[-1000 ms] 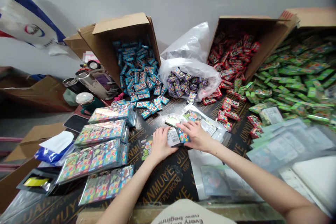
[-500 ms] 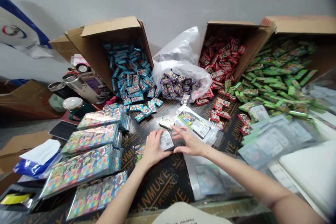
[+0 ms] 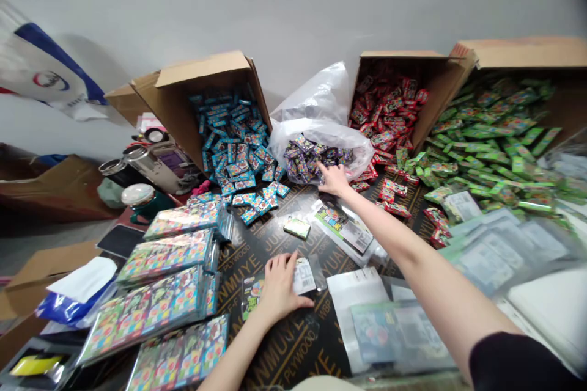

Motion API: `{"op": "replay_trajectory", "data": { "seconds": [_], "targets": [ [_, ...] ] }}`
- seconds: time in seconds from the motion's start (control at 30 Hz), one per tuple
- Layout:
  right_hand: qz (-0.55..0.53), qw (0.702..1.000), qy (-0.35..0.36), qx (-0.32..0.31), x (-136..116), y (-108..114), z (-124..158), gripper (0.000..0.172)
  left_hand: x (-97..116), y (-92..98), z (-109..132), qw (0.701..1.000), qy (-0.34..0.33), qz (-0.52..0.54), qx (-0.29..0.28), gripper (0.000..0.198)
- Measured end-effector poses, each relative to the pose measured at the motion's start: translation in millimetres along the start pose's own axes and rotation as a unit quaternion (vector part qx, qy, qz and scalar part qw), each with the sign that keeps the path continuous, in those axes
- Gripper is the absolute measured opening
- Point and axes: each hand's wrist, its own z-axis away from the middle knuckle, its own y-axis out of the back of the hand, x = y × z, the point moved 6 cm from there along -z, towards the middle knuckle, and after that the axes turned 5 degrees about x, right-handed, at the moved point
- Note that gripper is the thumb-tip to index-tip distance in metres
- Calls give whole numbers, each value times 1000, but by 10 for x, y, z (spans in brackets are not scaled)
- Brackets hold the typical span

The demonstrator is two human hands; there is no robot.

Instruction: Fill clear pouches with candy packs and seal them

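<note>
Plastic bag [image 3: 321,98] rim, right hand [image 3: 334,179] at edge

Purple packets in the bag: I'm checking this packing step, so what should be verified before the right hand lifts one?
1. Right hand reaches the purple packets: ok.
2. Plastic bag mouth open toward the hand: ok.
3. A packet held in the right grip: cannot tell, fingertips hidden among packets.
4. Left hand flat on the labelled sleeve: ok.
5. Green packet lying apart from both hands: ok.
</note>
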Motion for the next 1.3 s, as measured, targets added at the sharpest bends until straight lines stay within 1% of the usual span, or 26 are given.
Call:
{"op": "replay_trajectory", "data": {
  "seconds": [0.07,0.1,0.13,0.17,0.23,0.27,0.3,0.33,0.37,0.4,0.43,0.47,0.5,0.53,0.57,0.6,0.67,0.73,0.8,0.87,0.93,1.0,1.1,1.2,1.23,1.3],
  "targets": [
    [-132,991,-5,-11,-109,80,124,73,-47,168,-58,996,31,68,57,96],
    [-238,970,1,-53,-207,75,237,66,-68,263,-94,988,54,116,90,90],
    [-357,926,11,-121,-341,40,390,58,-79,343,-131,975,78,172,116,81],
    [-465,857,26,-218,-513,-18,592,49,-75,390,-169,959,102,235,125,71],
    [-592,696,28,-405,-830,-128,1076,37,0,368,-234,918,140,361,84,49],
    [-620,632,11,-465,-935,-176,1298,34,63,315,-252,895,155,415,46,39],
    [-629,587,-8,-509,-1007,-225,1490,34,129,253,-255,872,166,460,9,33],
    [-629,567,-28,-531,-1042,-269,1637,38,186,193,-246,853,175,492,-20,31],
    [-626,576,-47,-523,-1038,-303,1724,44,222,142,-231,837,184,515,-35,31],
    [-623,611,-60,-485,-1003,-312,1753,50,233,103,-213,824,196,531,-37,31],
    [-618,665,-59,-416,-943,-280,1736,53,221,72,-193,813,210,542,-30,32],
    [-603,727,-41,-326,-875,-198,1698,56,194,51,-173,806,227,547,-16,34],
    [-575,784,-4,-232,-822,-73,1670,62,160,37,-155,800,243,549,-2,36],
    [-537,829,50,-151,-803,67,1671,72,129,29,-140,797,255,547,11,37],
    [-494,857,111,-95,-819,188,1702,82,107,23,-128,798,262,543,17,38],
    [-454,873,168,-62,-851,273,1750,87,99,18,-120,806,260,532,14,38],
    [-401,886,232,-26,-877,337,1839,82,99,20,-101,839,236,490,0,37],
    [-373,899,228,5,-806,299,1880,73,94,74,-76,902,173,396,12,41],
    [-344,917,200,25,-687,191,1899,72,96,137,-32,965,78,248,35,65],
    [-317,930,185,21,-591,60,1929,73,83,123,32,994,-2,103,29,95],
    [-304,934,189,3,-558,-39,1971,74,25,67,86,999,-32,19,8,106],
    [-313,926,209,-21,-588,-81,2015,76,-36,52,113,999,-33,-5,13,106],
    [-358,900,243,-55,-681,-63,2049,80,-52,90,120,999,-40,13,34,109],
    [-401,875,259,-84,-757,-33,2053,87,-17,122,115,997,-53,39,27,110],
    [-404,874,257,-83,-774,-24,2057,91,-11,133,112,997,-53,42,27,109],
    [-391,891,226,-52,-784,0,2067,99,-17,155,101,998,-42,40,36,106]
  ]
}}
